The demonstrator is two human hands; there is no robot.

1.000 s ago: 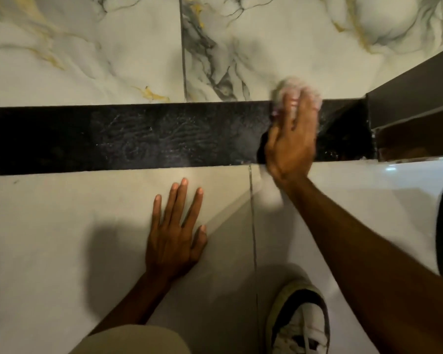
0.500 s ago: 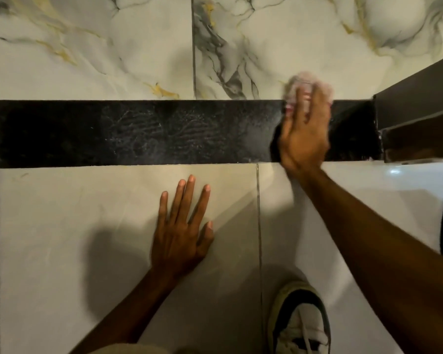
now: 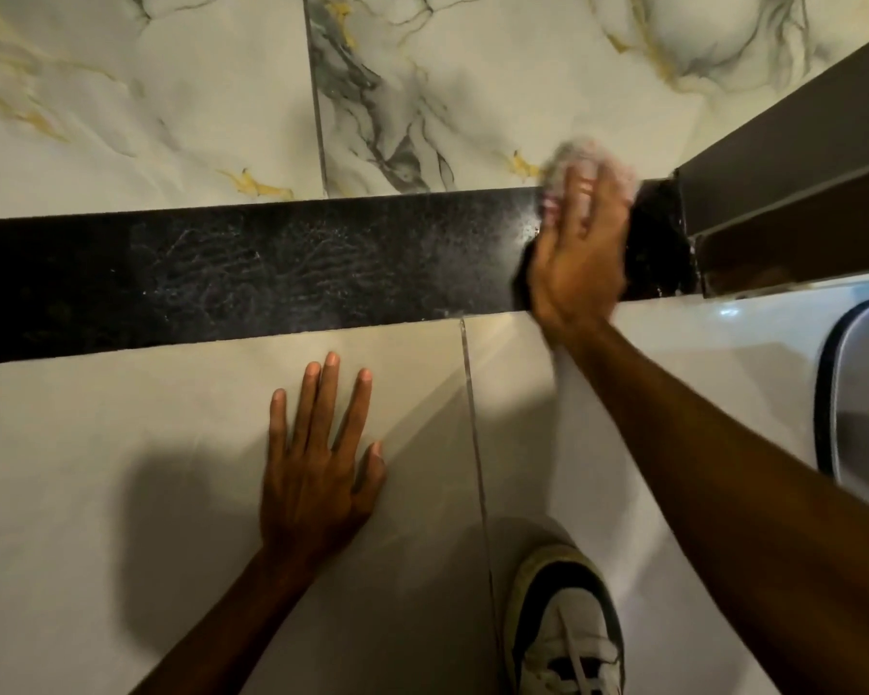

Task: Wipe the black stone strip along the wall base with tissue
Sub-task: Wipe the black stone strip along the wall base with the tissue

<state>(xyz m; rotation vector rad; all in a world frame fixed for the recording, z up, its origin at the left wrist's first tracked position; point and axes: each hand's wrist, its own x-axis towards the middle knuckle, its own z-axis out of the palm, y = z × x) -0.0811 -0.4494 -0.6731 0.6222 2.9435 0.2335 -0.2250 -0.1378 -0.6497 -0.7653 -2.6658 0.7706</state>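
Note:
The black stone strip [image 3: 252, 278] runs left to right between the marbled wall tiles and the pale floor tiles, dusty with pale smears along its middle. My right hand [image 3: 580, 248] presses a crumpled pale tissue [image 3: 580, 153] flat against the strip's right end, near the top edge. The tissue sticks out past my fingertips onto the wall tile. My left hand [image 3: 319, 464] lies flat on the floor tile below the strip, fingers spread, holding nothing.
A dark door frame [image 3: 793, 163] meets the strip's right end. A white object with a dark rim [image 3: 859, 388] sits at the right edge. My shoe [image 3: 565, 629] stands on the floor at bottom centre. Marbled wall tiles [image 3: 146, 92] fill the top.
My right hand with the tissue has slid a little to the right along the strip, toward the door frame. My left hand stays planted on the floor.

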